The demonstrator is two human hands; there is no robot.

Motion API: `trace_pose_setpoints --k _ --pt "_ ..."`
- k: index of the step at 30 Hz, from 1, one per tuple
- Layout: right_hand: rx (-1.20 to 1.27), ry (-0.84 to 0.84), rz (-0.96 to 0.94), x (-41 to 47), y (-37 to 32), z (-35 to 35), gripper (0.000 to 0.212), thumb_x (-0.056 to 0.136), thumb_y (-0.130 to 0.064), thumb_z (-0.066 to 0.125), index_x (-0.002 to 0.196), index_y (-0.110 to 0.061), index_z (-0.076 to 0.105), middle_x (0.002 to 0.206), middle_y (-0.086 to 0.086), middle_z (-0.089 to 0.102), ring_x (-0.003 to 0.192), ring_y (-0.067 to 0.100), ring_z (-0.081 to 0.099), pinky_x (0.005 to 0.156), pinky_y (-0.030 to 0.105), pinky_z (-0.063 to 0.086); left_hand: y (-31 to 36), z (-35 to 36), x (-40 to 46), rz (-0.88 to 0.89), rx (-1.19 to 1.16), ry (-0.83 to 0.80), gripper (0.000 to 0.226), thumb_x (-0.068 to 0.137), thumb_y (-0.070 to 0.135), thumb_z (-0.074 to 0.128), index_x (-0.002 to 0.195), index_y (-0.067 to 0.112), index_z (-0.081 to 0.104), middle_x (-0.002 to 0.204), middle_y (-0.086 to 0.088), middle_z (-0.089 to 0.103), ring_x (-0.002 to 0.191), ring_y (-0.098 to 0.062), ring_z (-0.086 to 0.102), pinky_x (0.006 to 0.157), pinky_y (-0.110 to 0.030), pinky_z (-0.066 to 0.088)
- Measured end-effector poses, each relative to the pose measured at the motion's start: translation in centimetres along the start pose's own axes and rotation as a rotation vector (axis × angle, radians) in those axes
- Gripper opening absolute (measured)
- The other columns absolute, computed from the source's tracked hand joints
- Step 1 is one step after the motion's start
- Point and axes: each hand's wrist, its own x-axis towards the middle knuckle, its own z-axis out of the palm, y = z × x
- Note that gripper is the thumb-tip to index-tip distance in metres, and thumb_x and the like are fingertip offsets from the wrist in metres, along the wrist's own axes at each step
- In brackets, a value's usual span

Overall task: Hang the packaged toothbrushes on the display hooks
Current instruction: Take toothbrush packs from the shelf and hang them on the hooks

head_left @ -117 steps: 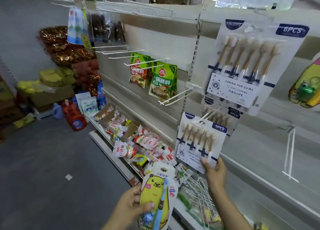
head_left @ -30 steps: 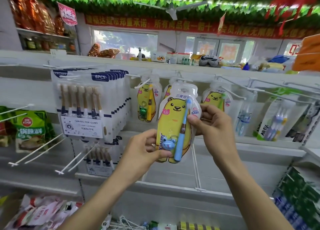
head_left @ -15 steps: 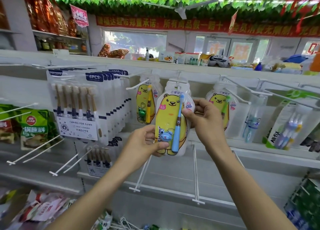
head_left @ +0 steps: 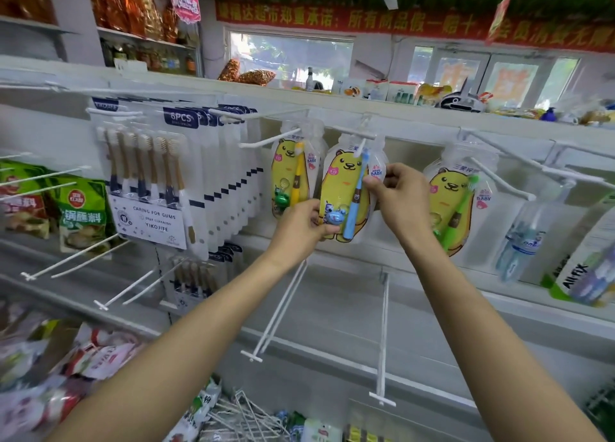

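As the bear toothbrush pack (head_left: 346, 195) is raised to the display hook (head_left: 361, 142) | left hand (head_left: 304, 223) pinched on lower edge, right hand (head_left: 397, 197) clamped on right edge | judged light, flexible, slippery blister; edges best gripped, hang-hole kept free.

Yellow bear-shaped toothbrush pack (head_left: 346, 192) (blue brush, blue charm), upright, top at a white display hook (head_left: 361, 143)
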Motion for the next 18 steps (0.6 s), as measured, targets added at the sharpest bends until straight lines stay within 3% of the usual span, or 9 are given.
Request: trace_pose_setpoints --k 5,8,10,13,15,18 --pt "-0.059 0.006 -0.031 -0.4 0.2 -0.1 0.015 0.087 -0.028 0.072 0.076 -0.030 0.063 0.074 0.003 0.070 0.072 0.027 0.070 0.068 0.052 0.058 -0.5 0.5 -0.2 0.008 0.014 0.033 0.030 0.081 0.015 0.080 0.109 0.011 0.069 0.093 -0.002 0.076 0.079 -0.015 0.073 0.075 -0.041 0.063" --pt "-0.111 -0.025 -0.022 -1.2 0.3 -0.2 0.013 0.087 -0.035 0.069 0.078 -0.027 0.063 0.074 0.001 0.071 0.070 0.024 0.071 0.067 0.050 0.059 -1.4 0.1 -0.9 -0.043 0.099 0.045 0.027 0.081 0.036 0.078 0.099 0.017 0.071 0.085 0.001 0.075 0.074 -0.015 0.072 0.073 -0.045 0.062" --pt "-0.232 -0.031 -0.034 -2.8 0.3 -0.5 0.007 0.087 -0.030 0.069 0.090 -0.024 0.067 0.086 0.002 0.074 0.078 0.023 0.071 0.075 0.048 0.058 -2.3 -0.6 -1.7 -0.102 0.182 0.054 0.025 0.080 0.044 0.077 0.091 0.022 0.072 0.080 0.003 0.075 0.075 -0.016 0.072 0.076 -0.045 0.061" --pt "-0.511 -0.034 -0.069 -5.9 0.5 -1.4 0.033 0.090 -0.026 0.071 0.120 -0.013 0.065 0.114 0.004 0.071 0.094 0.023 0.069 0.086 0.041 0.054 -2.8 -1.9 -3.7 -0.140 0.276 0.025 0.024 0.087 0.040 0.073 0.104 0.023 0.073 0.092 0.006 0.076 0.086 -0.011 0.071 0.085 -0.034 0.058" --pt "-0.573 -0.080 -0.099 -8.3 0.3 -2.3 0.037 0.090 -0.021 0.070 0.125 -0.012 0.061 0.120 0.004 0.065 0.097 0.022 0.068 0.086 0.040 0.053 -2.4 -3.0 -5.5 -0.083 0.376 0.017 0.025 0.089 0.042 0.070 0.108 0.027 0.072 0.100 0.011 0.074 0.090 -0.006 0.069 0.085 -0.028 0.056" --pt "-0.583 -0.115 -0.138 -12.3 -0.3 -4.1 0.037 0.092 -0.017 0.069 0.127 -0.012 0.060 0.123 0.004 0.064 0.103 0.020 0.064 0.088 0.041 0.054 -1.1 -3.9 -8.5 0.081 0.451 0.007 0.026 0.091 0.041 0.067 0.115 0.030 0.069 0.110 0.017 0.071 0.097 -0.003 0.066 0.091 -0.031 0.054"
